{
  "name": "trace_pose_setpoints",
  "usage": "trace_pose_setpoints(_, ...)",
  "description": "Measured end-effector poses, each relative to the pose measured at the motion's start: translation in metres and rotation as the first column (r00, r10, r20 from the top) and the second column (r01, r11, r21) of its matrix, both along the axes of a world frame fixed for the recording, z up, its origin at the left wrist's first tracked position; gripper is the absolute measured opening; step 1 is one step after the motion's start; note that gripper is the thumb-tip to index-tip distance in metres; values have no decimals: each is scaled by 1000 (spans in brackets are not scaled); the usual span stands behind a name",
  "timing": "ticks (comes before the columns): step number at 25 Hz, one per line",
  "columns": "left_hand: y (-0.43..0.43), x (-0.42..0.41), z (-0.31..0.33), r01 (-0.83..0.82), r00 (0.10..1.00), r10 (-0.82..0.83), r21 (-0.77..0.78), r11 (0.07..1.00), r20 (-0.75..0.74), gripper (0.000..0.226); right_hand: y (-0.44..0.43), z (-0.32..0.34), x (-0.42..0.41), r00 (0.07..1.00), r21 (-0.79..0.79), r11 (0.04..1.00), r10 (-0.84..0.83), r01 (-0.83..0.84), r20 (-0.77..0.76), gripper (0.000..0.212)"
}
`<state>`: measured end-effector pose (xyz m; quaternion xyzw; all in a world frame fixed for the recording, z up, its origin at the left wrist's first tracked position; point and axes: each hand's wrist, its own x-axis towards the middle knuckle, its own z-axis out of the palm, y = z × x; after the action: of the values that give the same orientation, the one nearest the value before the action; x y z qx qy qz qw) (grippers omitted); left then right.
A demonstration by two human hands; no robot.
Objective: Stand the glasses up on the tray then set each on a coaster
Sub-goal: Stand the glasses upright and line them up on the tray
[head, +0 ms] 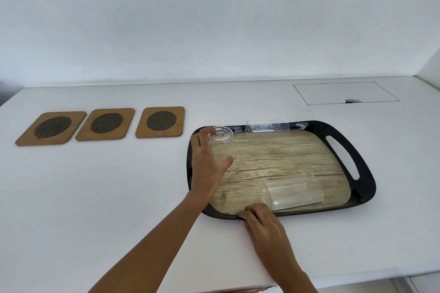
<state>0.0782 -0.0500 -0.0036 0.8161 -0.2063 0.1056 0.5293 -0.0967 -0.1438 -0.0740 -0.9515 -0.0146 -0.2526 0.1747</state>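
Observation:
A black tray point(362, 173) with a wood-print floor sits right of centre on the white counter. My left hand point(207, 162) is wrapped around a clear glass point(222, 143) standing at the tray's left end. A second glass point(294, 192) lies on its side near the front rim. A third glass point(267, 124) lies on its side along the back rim. My right hand point(259, 221) rests on the tray's front edge, fingers curled over the rim, just left of the lying glass. Three wooden coasters point(160, 122) point(106, 124) point(51, 128) with dark mesh centres line up to the left.
The white wall point(214, 19) rises behind the counter. A rectangular cut-out panel point(345, 93) lies flush in the counter at the back right. The counter's front edge point(357, 273) runs close below my right wrist.

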Motion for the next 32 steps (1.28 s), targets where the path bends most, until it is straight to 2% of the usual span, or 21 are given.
trace_pose_setpoints(15, 11, -14, -10, 56, 996, -56, 1, 998, 67, 73, -1, -5, 1, 999, -41, 999, 3, -1, 45, 31)
trace_pose_setpoints(21, 17, -32, 0, 98, 977, -100, 21, 995, 191, 57, 4, 1, -2, 991, -47, 998, -33, 39, 130, 7)
trace_pose_setpoints(28, 8, -61, 4, 285, 933, -305, 125, 950, 192, 43, -13, 12, -27, 911, 71, 966, -260, 250, 319, 13)
trace_pose_setpoints(30, -3, -74, 3, 344, 923, -365, 161, 925, 125, 43, -32, 16, -36, 874, 109, 940, -339, 322, 349, 15)
trace_pose_setpoints(32, -15, -85, 2, 385, 918, -396, 190, 903, 26, 46, -54, 19, -42, 814, 220, 878, -477, 425, 332, 18)
